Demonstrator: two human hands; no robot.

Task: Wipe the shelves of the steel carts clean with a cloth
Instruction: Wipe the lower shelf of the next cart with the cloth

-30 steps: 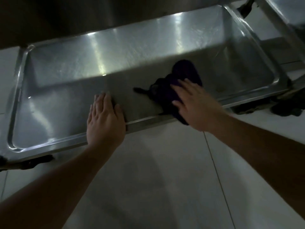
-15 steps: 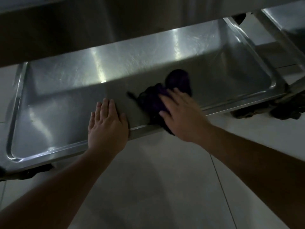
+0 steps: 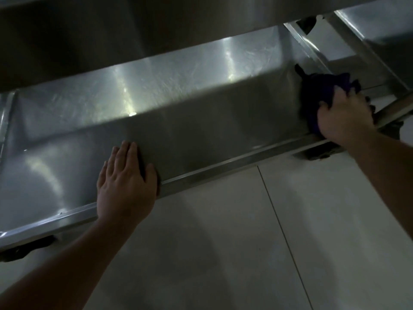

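Gripping dark cloth [image 3: 312,92] w/ R hand [image 3: 344,117], shelf [image 3: 201,130] R corner; L hand [image 3: 125,182] flat on rim.

We take this for a commercial kitchen or canteen: wheeled steel carts [image 3: 201,130] stand on pale floor tiles [image 3: 245,242].

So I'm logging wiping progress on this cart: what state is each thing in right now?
Lower shelf: bare steel, partly lit, nothing on it but the cloth and hands.
Purple cloth: bunched, pressed into the shelf's right end.
Right hand: on the cloth, fingers curled into it.
Left hand: flat, fingers straight, resting on the shelf's front rim.
Caster: on the tiled floor.
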